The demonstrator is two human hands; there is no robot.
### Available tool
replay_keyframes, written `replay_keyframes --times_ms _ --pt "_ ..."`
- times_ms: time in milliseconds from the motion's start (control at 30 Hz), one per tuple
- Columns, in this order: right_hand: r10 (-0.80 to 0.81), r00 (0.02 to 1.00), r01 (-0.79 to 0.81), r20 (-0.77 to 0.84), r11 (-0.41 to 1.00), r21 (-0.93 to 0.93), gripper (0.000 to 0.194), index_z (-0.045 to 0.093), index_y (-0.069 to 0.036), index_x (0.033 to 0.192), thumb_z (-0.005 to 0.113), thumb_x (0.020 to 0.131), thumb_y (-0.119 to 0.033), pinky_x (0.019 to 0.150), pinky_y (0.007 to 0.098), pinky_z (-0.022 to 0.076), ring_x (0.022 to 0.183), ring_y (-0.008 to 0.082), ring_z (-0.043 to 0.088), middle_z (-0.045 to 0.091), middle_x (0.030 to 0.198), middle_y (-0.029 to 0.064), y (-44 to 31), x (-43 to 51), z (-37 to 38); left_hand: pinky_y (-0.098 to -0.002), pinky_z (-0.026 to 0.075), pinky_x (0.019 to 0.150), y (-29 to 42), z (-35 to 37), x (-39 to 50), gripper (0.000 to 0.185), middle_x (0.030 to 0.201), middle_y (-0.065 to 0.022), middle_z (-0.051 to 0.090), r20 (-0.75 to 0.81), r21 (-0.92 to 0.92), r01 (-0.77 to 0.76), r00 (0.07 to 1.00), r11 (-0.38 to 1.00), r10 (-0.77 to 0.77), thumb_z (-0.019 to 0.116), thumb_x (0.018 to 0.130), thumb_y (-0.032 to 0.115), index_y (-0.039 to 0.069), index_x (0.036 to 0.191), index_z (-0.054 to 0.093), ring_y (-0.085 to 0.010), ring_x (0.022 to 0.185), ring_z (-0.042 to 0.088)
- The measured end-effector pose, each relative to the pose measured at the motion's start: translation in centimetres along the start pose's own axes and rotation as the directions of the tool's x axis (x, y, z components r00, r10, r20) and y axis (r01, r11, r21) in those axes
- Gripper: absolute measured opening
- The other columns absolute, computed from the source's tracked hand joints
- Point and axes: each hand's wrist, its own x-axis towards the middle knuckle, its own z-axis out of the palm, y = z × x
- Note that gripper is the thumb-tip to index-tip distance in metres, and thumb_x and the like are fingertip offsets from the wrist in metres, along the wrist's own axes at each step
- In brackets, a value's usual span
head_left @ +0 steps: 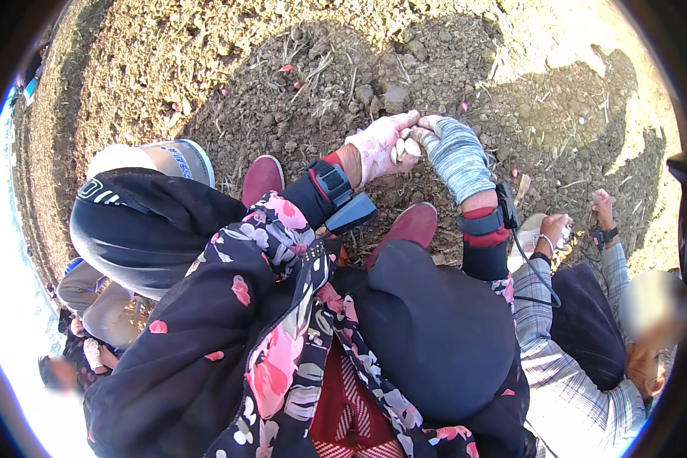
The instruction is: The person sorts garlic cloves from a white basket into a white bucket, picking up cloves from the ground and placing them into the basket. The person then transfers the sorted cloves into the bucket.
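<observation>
My left hand [380,146], in a pale, pink-stained glove, is cupped around several whitish garlic cloves [405,147] just above the soil. My right hand [455,151], in a grey-blue knitted glove with bare fingertips, meets it at the fingers, its fingertips touching the cloves. Whether the right hand grips a clove of its own cannot be told. Reddish-pink cloves [286,68] lie scattered on the soil [332,103] beyond my hands.
A plastic bucket [174,160] stands at the left by my knee. My red shoes [403,232] are on the ground below my hands. At the right a co-worker in a plaid shirt [549,366] works close by; another person [91,349] sits at the lower left.
</observation>
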Motion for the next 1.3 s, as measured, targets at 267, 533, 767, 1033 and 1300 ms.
replay_keyframes --times_ms 267,533,767,1033,1300 --pt "-0.033 0.998 0.04 -0.059 0.991 0.128 0.028 0.07 -0.003 0.107 0.069 0.089 -0.025 0.083 0.0375 0.0528 0.091 0.0307 0.068 0.071 0.097 0.0157 1.1 0.1 0.5 -0.0284 0.049 0.043 0.6 -0.1 0.4 0.039 0.086 -0.0072 0.07 -0.032 0.179 0.038 0.999 0.983 -0.033 0.044 0.102 0.045 0.011 0.106 0.063 -0.0195 0.066 0.068" --pt "0.2 0.975 -0.211 0.099 0.688 0.695 0.027 0.071 -0.009 0.115 0.07 0.093 -0.024 0.056 0.0197 0.0458 0.069 0.0034 0.059 0.071 0.09 0.0 2.3 -0.7 0.1 -0.0242 0.046 0.042 1.0 -0.7 0.3 0.041 0.096 -0.0157 0.068 0.234 0.102 0.054 0.969 0.993 -0.077 0.048 0.102 0.037 0.004 0.124 0.055 -0.0187 0.072 0.065" --pt "-0.013 0.985 0.056 -0.173 0.967 0.248 0.024 0.071 -0.006 0.109 0.07 0.089 -0.02 0.077 0.0342 0.0535 0.084 0.023 0.069 0.072 0.093 0.0134 1.9 -2.0 0.9 -0.0202 0.042 0.039 -0.5 -1.1 -0.1 0.029 0.082 -0.0076 0.064 0.061 0.106 0.033 0.997 0.994 -0.039 0.053 0.101 0.025 0.005 0.122 0.056 -0.0136 0.062 0.06" --pt "0.354 0.902 -0.075 -0.247 0.692 0.718 0.018 0.072 -0.003 0.101 0.073 0.089 -0.015 0.052 0.0235 0.048 0.058 0.0079 0.058 0.068 0.074 0.0005 7.9 4.7 -3.1 -0.0176 0.041 0.04 0.1 -1.0 0.6 0.032 0.084 -0.0007 0.061 0.076 0.064 -0.026 0.997 0.998 0.021 0.055 0.101 0.025 0.006 0.127 0.055 -0.0109 0.069 0.059" --pt "0.133 0.957 -0.24 -0.258 0.862 -0.446 0.026 0.075 -0.01 0.101 0.06 0.087 -0.025 0.085 0.0421 0.0544 0.097 0.0347 0.069 0.072 0.104 0.0152 15.6 17.9 -6.2 -0.0177 0.041 0.041 1.1 -2.0 0.7 0.032 0.085 0.0001 0.059 0.04 0.013 -0.026 0.999 1.0 0.026 0.055 0.101 0.027 0.007 0.125 0.055 -0.01 0.069 0.059"
